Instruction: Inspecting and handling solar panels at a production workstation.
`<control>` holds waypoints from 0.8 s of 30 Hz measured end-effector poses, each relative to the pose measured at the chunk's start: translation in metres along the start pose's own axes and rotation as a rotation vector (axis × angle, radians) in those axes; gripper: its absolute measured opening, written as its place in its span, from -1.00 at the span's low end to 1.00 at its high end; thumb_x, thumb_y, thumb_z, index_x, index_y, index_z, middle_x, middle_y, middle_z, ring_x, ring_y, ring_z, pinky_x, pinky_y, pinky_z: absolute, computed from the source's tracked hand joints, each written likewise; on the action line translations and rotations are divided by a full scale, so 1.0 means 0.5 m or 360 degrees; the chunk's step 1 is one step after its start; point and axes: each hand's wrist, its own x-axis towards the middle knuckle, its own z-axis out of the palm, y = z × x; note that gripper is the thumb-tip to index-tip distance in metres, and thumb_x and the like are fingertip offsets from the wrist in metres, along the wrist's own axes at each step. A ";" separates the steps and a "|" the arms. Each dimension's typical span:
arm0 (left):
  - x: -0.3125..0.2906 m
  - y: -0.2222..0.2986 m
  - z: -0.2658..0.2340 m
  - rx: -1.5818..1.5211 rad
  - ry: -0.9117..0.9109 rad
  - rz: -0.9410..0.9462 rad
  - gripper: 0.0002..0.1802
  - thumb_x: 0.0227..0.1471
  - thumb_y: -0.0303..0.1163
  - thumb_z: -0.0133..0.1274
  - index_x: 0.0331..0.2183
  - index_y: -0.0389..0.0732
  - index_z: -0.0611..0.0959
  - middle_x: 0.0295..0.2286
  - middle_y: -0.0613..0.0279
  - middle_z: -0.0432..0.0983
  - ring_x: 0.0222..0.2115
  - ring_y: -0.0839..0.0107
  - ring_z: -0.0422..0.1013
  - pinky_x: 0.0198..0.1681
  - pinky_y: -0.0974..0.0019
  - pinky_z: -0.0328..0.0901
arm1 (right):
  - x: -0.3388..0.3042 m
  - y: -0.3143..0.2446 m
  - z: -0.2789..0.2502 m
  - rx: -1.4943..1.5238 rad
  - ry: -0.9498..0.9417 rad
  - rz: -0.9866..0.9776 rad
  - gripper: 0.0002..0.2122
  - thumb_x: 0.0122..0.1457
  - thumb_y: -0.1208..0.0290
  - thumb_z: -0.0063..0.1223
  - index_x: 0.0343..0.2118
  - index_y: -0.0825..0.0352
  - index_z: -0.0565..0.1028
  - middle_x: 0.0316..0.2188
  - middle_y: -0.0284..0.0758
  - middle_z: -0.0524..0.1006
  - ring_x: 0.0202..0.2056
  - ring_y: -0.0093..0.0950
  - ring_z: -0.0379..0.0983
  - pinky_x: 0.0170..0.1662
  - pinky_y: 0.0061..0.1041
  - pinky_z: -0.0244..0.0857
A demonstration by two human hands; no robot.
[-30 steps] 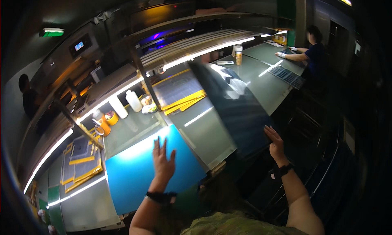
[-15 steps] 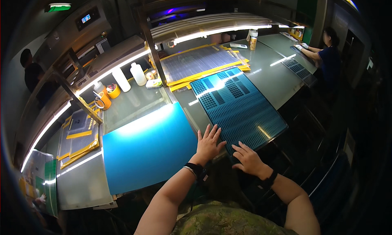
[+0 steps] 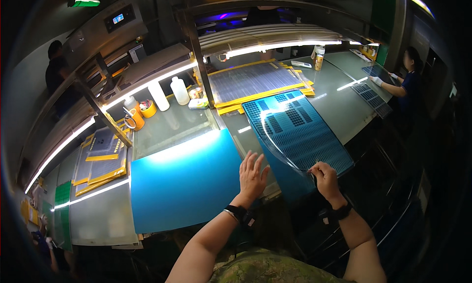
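My right hand (image 3: 327,183) pinches the near corner of a clear film sheet (image 3: 309,138) printed with dark patterns. That corner is raised and curled, with a bright curved glare along its bend. Under it shows a bare blue plate (image 3: 287,177); the far part of the film still lies flat over the blue. To the left, my left hand (image 3: 252,175) is raised with fingers stretched, holding nothing, between the film and a plain blue sheet (image 3: 182,194). That sheet lies flat on the glass-topped table (image 3: 103,224).
Yellow-edged film sheets (image 3: 246,83) are stacked beyond the plate, with more yellow-edged films (image 3: 105,157) at left. White bottles (image 3: 179,92) and orange tape rolls (image 3: 135,116) stand under a lit shelf frame (image 3: 196,61). A gloved co-worker (image 3: 410,83) handles a dark patterned sheet at far right.
My right hand has gone from lying on the patterned film to lifting its near corner up and rightward, baring blue beneath. My left hand has come off the film's edge.
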 end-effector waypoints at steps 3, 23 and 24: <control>-0.002 -0.020 0.021 -0.0003 -0.0360 0.0406 -0.53 -0.09 -0.33 0.13 -0.09 -0.17 0.45 -0.08 0.10 0.30 0.07 0.12 0.15 0.05 0.06 0.10 | 0.032 0.010 -0.012 0.0310 -0.0057 0.0090 -0.90 0.12 0.56 -0.08 -0.51 0.36 0.44 -0.58 -0.25 0.50 -0.55 -0.37 0.44 -0.48 -0.46 0.27; 0.022 -0.018 0.032 -0.1335 -0.0584 -0.0763 -0.26 0.05 0.13 -0.10 0.06 -0.26 0.34 0.09 0.06 0.22 0.17 0.22 0.04 0.20 0.05 -0.11 | 0.021 -0.060 -0.285 0.0281 0.0664 -0.0170 -0.70 0.26 0.21 -0.24 -0.34 0.38 0.39 -0.34 -0.29 0.43 -0.30 -0.51 0.34 -0.18 -0.55 0.24; 0.041 -0.030 -0.010 -0.1721 -0.0606 -0.1359 -0.15 0.05 0.26 -0.23 0.14 -0.21 0.22 0.13 0.05 0.14 0.09 0.14 0.17 0.14 0.10 0.02 | -0.013 -0.040 -0.280 0.0347 0.0674 0.0102 -0.75 0.25 0.26 -0.22 -0.31 0.38 0.39 -0.31 -0.27 0.43 -0.30 -0.53 0.34 -0.18 -0.55 0.23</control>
